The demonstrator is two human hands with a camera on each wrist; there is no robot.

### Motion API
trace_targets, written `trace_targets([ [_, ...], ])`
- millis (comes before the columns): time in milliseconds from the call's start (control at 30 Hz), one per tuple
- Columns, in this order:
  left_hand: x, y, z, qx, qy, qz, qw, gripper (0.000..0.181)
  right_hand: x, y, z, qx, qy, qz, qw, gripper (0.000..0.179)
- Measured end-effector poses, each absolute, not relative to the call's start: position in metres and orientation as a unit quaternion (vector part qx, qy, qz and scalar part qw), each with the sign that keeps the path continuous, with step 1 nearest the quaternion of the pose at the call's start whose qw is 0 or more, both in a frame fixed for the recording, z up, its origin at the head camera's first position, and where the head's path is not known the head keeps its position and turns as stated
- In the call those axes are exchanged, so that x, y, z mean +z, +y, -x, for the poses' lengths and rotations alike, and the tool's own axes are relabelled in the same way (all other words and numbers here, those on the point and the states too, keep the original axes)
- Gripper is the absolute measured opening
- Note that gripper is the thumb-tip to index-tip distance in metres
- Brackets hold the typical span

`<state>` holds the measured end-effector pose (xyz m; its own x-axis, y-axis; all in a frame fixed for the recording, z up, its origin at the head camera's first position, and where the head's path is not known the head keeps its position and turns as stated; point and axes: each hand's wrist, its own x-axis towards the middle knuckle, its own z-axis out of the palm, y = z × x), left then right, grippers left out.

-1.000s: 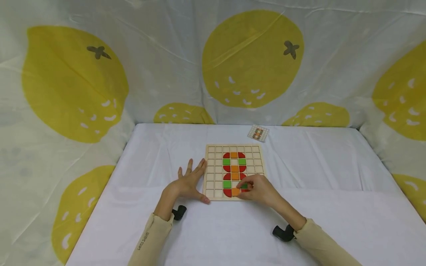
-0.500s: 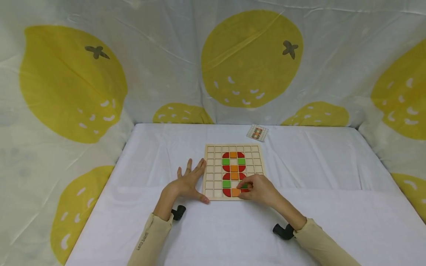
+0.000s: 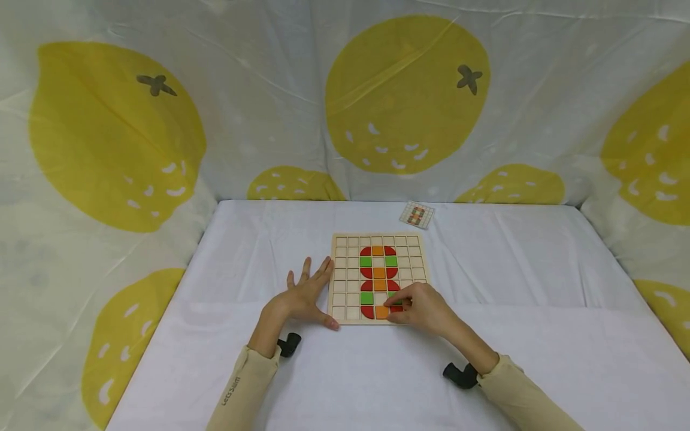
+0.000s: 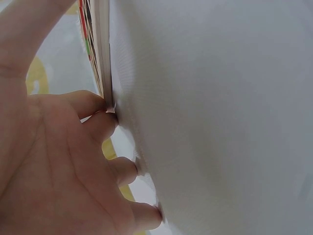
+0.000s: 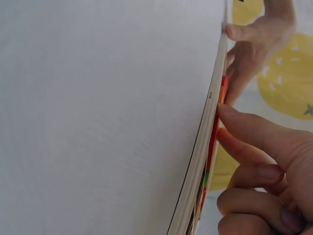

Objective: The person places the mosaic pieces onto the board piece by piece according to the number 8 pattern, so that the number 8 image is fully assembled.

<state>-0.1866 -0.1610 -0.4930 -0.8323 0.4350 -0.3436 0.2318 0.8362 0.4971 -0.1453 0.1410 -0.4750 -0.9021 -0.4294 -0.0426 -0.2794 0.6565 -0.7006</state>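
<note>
A square wooden grid board point(image 3: 340, 287) lies on the white-covered table. Red rounded tiles, orange square tiles and green square tiles form a figure-eight pattern in its middle columns. My left hand point(image 3: 303, 300) rests at the board's left edge with its fingers spread, thumb by the near left corner. In the left wrist view, fingertips touch the table beside the board's edge point(image 4: 105, 58). My right hand point(image 3: 423, 308) pinches the orange square tile point(image 3: 382, 312) in the lowest tiled row with thumb and index finger. This hand partly hides a green tile point(image 3: 397, 294) and a red tile point(image 3: 395, 309).
Behind the board lies a small pattern card point(image 3: 417, 215) with a similar figure. Black angled fittings point(image 3: 290, 345) are at each wrist, close to the sleeves. A white curtain printed with lemons point(image 3: 408, 96) hangs along the back and sides of the table.
Both hands stay nearly in place. The orange tile under my right fingertips looks slightly lower and more level in its cell. The right wrist shifts very slightly.
</note>
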Motion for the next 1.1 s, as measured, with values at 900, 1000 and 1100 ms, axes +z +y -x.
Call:
trace_targets([
  [900, -0.476, -0.161, 0.176, 0.228, 0.927, -0.184, 0.233, 0.151, -0.467, 0.162, 0.152, -0.438, 0.877, 0.148, 0.128, 0.018],
  [1000, -0.475, -0.165, 0.174, 0.236, 0.926, -0.189, 0.227, 0.149, -0.458, 0.175, 0.158, -0.443, 0.877, 0.136, 0.123, 0.023],
  [1100, -0.464, -0.169, 0.173, 0.241, 0.927, -0.183, 0.222, 0.139, -0.448, 0.192, 0.166, -0.433, 0.886, 0.132, 0.104, 0.029],
])
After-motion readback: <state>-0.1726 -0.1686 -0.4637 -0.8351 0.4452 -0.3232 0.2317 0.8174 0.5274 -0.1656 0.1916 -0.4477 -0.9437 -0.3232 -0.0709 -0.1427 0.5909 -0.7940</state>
